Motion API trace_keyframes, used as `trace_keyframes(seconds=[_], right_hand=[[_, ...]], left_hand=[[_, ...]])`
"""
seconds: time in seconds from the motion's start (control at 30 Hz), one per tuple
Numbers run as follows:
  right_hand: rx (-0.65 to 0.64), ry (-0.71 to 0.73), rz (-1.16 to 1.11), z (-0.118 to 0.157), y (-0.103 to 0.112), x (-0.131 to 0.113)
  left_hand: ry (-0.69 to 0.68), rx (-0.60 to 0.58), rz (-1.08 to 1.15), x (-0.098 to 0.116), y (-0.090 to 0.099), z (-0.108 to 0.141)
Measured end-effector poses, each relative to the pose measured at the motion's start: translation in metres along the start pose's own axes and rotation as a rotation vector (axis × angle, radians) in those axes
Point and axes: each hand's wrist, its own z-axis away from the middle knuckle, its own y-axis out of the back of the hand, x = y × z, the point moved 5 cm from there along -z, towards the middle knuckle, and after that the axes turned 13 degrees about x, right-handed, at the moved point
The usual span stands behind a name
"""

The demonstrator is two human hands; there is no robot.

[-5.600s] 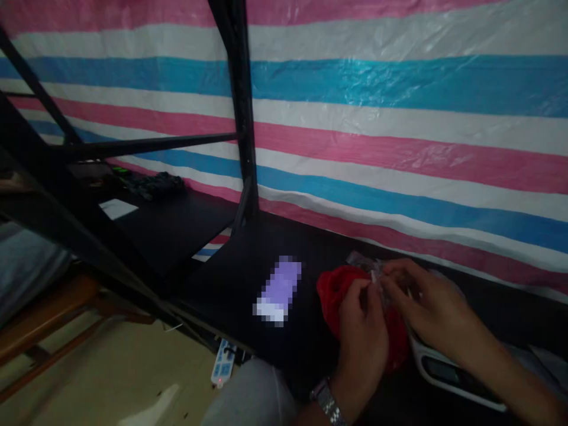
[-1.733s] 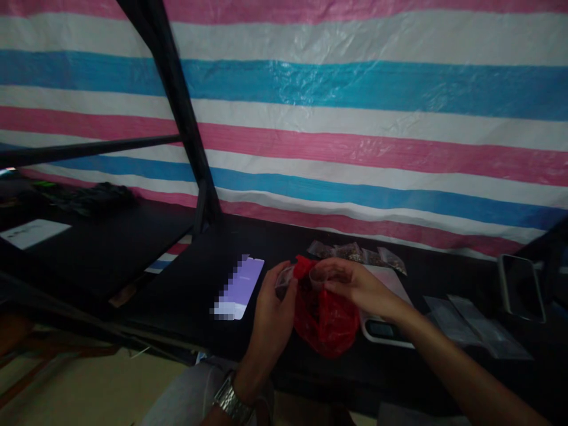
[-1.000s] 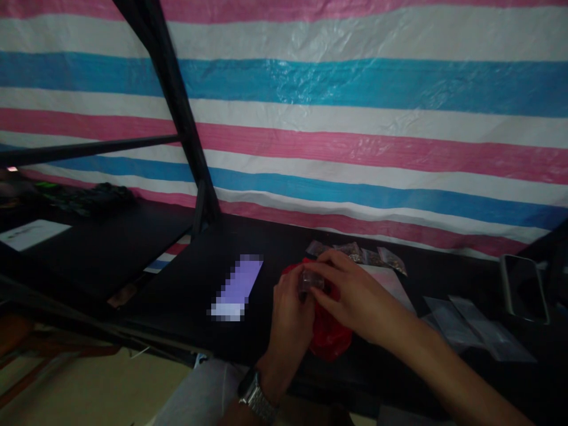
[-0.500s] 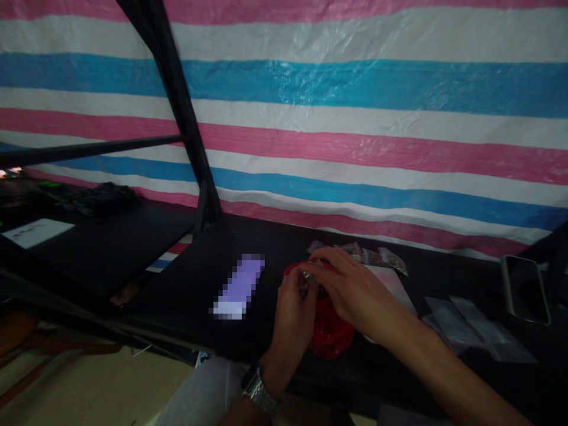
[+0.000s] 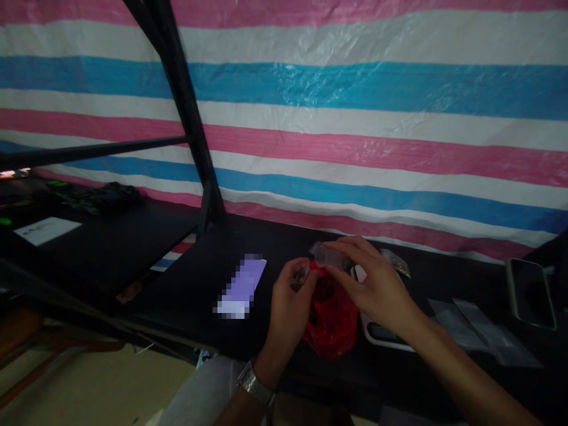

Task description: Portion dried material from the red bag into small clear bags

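My left hand (image 5: 288, 302) is closed around a small clear plastic bag (image 5: 300, 272) with dark bits inside, its mouth turned up. In my right hand (image 5: 375, 287), pinched between thumb and fingers, is a small translucent cup (image 5: 327, 255), tilted with its round opening toward the left hand. Below and between both hands stands a red plastic bag (image 5: 335, 331), open at the top; its contents are too dark to make out. A white flat device (image 5: 386, 342) with a dark panel lies partly under my right forearm.
Small filled zip bag (image 5: 396, 262) lies behind my right hand. Flat clear zip bags (image 5: 492, 334) lie to the right, with a phone (image 5: 531, 294) beyond. A blurred-out purple screen (image 5: 242, 287) is on the left. A black metal post (image 5: 190, 118) rises before striped sheeting.
My hands have moved apart. The right hand has shifted right and up, and the translucent cup now shows in it. The left hand's clear bag is now in plain view.
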Motion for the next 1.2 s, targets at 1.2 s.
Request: trace_keyframes(seconds=[1.2], right_hand=[[-0.509, 0.123, 0.590, 0.019, -0.077, 0.036]], left_hand=[[0.220, 0.017, -0.100, -0.018, 0.015, -0.020]])
